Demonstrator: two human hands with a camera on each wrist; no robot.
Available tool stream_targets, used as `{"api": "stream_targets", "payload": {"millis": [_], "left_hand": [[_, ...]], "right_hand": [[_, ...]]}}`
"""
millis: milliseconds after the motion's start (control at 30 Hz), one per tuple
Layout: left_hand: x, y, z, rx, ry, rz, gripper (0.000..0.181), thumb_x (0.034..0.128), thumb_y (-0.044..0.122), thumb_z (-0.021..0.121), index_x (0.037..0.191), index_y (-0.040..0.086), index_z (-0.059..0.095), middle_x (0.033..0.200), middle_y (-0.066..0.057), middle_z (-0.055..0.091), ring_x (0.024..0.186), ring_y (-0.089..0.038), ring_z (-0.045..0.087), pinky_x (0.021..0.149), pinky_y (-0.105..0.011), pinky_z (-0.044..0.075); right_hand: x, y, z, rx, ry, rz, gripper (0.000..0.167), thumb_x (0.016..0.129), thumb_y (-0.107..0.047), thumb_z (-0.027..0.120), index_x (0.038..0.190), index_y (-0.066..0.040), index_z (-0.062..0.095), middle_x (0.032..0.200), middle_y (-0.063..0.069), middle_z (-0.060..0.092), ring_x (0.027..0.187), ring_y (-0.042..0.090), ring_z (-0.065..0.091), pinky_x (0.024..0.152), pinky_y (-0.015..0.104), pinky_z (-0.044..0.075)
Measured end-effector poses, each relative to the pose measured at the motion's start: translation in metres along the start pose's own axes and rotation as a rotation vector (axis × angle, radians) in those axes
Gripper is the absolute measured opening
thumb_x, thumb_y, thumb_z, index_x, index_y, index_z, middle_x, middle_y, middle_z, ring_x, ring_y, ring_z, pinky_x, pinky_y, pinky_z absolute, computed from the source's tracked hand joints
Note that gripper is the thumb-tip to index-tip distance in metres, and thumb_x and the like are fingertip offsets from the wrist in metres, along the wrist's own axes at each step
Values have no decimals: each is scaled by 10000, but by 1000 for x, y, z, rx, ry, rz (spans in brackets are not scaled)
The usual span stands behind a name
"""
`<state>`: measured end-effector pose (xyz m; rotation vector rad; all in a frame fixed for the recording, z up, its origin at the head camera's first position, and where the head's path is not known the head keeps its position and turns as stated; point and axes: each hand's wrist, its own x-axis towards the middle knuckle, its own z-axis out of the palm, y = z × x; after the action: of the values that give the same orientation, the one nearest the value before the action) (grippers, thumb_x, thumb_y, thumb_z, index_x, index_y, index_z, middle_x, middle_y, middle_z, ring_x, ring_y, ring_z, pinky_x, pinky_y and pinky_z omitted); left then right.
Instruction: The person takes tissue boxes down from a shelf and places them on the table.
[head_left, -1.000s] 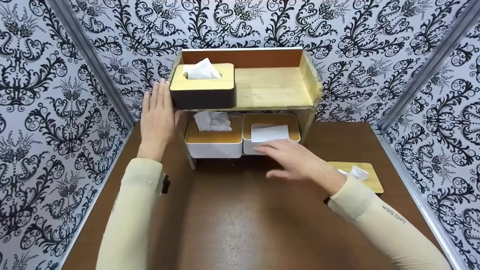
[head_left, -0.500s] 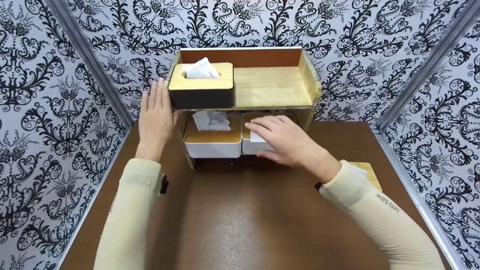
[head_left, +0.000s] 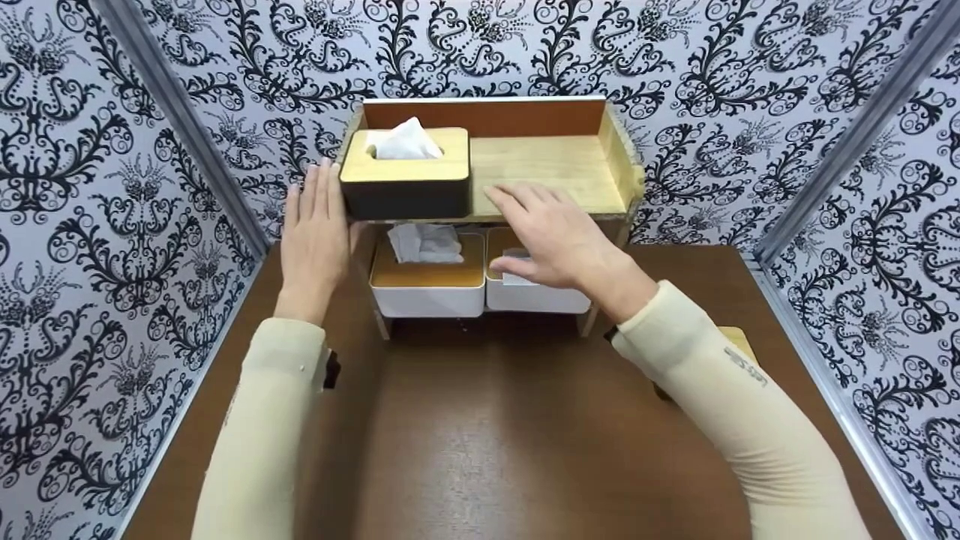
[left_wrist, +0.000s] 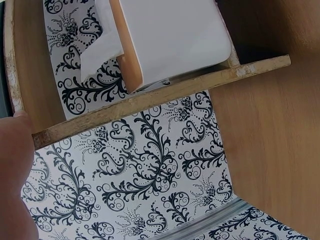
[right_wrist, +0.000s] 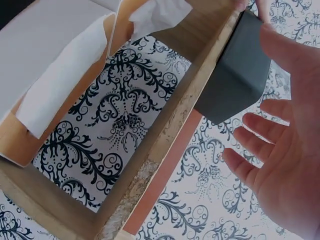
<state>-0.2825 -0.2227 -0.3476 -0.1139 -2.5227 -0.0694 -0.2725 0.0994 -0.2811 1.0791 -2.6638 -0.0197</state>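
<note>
I judge the dark box (head_left: 405, 199) and white boxes (head_left: 431, 301) shelved, one half-hidden item (head_left: 739, 340) left on the table (head_left: 465, 450), left hand (head_left: 315, 244) straight-fingered beside the shelf (head_left: 551, 155), right hand (head_left: 559, 240) loosely spread, empty.

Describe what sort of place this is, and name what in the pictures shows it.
Probably a small staged booth rather than a lived-in room: patterned panels stand on three sides, metal strips run along the corners, and a wooden shelf with tissue boxes stands on a brown table.
</note>
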Motion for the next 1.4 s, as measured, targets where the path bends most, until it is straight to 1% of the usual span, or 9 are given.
{"api": "stream_targets", "payload": {"millis": [133, 267, 500, 667, 833, 933, 1000, 1233, 1400], "left_hand": [[0, -2, 0, -2, -7, -9, 781, 989, 404, 505, 1554, 11, 135, 1637, -146, 162, 1518, -294, 177, 1265, -459, 75], [0, -4, 0, -11, -1, -10, 780, 979, 386, 531, 1550, 11, 155, 1636, -139, 171, 1520, -293, 170, 1264, -461, 82], [1, -6, -2, -9, -10, -15, 780, 982, 372, 533, 1555, 23, 135, 1641, -126, 156, 1521, -296, 159, 1264, -460, 74], [0, -7, -2, 2, -10, -16, 782, 985, 379, 527, 1555, 19, 130, 1643, -127, 148, 1523, -290, 154, 1264, -460, 73], [0, -9, -2, 11, -28, -25, 785, 990, 389, 515, 1557, 17, 120, 1646, -123, 141, 1527, -279, 143, 1268, -445, 59], [0, -8, -1, 16, -22, -25, 776, 993, 394, 506, 1555, 13, 130, 1643, -125, 156, 1525, -277, 156, 1267, -446, 64], [0, -6, -1, 20, -11, -20, 769, 995, 395, 503, 1553, 11, 140, 1639, -129, 171, 1524, -276, 161, 1266, -451, 71], [3, -1, 2, 25, -37, -27, 767, 1005, 430, 463, 1559, 27, 118, 1645, -109, 150, 1528, -261, 145, 1269, -435, 48], [1, 0, 2, 20, -14, -21, 770, 995, 423, 488, 1557, 29, 139, 1643, -110, 166, 1526, -264, 154, 1269, -436, 63]], "right_hand": [[16, -1, -3, -1, -44, 57, 1009, 835, -681, 583, 1566, -127, 164, 1604, 134, 254, 1469, 323, 272, 1215, 520, 235], [32, -4, -8, 5, -86, 103, 1071, 814, -741, 542, 1578, -145, 85, 1644, 127, 133, 1515, 321, 154, 1232, 542, 169], [65, -11, -17, -20, -151, 161, 1150, 785, -838, 435, 1580, -128, 2, 1661, 90, 2, 1539, 290, 12, 1263, 477, 45], [87, -16, -17, -32, -200, 186, 1196, 757, -869, 415, 1576, -115, -20, 1658, 100, -20, 1537, 304, -8, 1260, 477, -7], [107, -20, -15, 1, -227, 189, 1205, 758, -860, 447, 1575, -106, -16, 1655, 131, -9, 1536, 315, -15, 1259, 479, -21], [117, -22, -15, 26, -237, 194, 1218, 748, -862, 464, 1576, -114, -24, 1655, 132, -17, 1536, 310, -29, 1260, 478, -19], [121, -21, -16, 50, -246, 206, 1232, 734, -868, 475, 1577, -123, -30, 1656, 119, -30, 1537, 300, -38, 1260, 475, -22], [133, -20, -10, 104, -283, 233, 1269, 701, -880, 502, 1578, -133, -30, 1657, 110, -38, 1539, 278, -40, 1259, 477, -19], [140, -22, -10, 144, -307, 244, 1276, 699, -860, 537, 1576, -149, -57, 1655, 113, -57, 1538, 274, -51, 1258, 470, -40]]}}
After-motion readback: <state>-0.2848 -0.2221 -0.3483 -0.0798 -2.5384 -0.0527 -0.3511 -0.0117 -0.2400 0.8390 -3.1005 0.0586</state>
